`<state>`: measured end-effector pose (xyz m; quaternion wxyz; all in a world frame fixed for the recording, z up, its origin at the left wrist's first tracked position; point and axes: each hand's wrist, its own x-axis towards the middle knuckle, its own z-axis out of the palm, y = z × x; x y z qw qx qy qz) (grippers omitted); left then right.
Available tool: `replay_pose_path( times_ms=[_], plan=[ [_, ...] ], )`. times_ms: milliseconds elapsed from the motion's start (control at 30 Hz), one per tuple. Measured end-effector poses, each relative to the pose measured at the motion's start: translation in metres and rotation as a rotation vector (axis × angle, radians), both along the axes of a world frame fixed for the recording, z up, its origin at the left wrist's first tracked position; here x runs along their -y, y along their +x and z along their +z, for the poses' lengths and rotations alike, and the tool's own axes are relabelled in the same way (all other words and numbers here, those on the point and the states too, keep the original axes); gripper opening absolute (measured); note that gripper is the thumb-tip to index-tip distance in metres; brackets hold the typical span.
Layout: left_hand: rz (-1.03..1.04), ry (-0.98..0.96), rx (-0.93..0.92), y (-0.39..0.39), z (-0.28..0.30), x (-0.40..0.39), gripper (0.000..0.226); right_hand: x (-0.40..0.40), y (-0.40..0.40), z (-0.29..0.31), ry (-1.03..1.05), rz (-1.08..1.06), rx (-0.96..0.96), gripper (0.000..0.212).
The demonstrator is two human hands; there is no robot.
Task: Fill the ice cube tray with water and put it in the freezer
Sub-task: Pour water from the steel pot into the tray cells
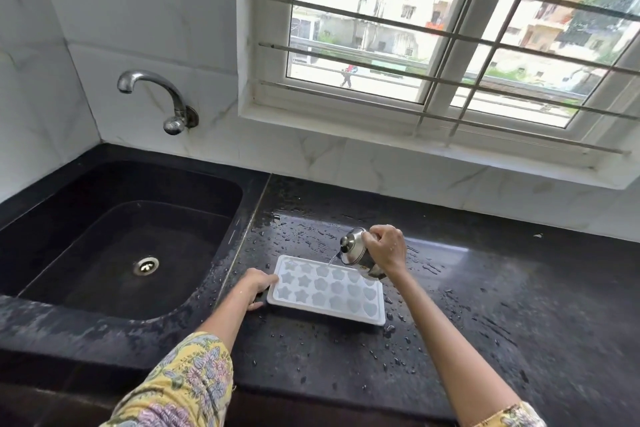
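Two floral sleeves (187,388) are reaching out from the near edge over a black worktop (485,315) that is glistening with scattered water drops. The white ice cube tray (329,289) is lying flat on it. The left hand (258,288) is steadying the tray's left end, fingers curled over the rim. The right hand (386,248) is gripping a tilted steel kettle (353,246), fingers clenched round it and hiding its handle; a thin stream is falling into the tray's far row. How full the moulds are is hard to judge. Left lies a black sink (52,246), behind it a wall tap (156,94), marble tiles and a barred window (450,28).
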<state>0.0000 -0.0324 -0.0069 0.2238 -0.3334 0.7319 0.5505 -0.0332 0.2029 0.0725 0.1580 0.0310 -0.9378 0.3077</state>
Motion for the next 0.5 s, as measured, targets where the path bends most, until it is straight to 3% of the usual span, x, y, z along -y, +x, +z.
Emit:
replay_pose_path(
  times_ms=[500],
  plan=[
    [0.01, -0.009, -0.005, 0.002, 0.0033, -0.0011, 0.012, 0.002, 0.0005, -0.0002, 0.004, -0.01, 0.004, 0.051]
  ],
)
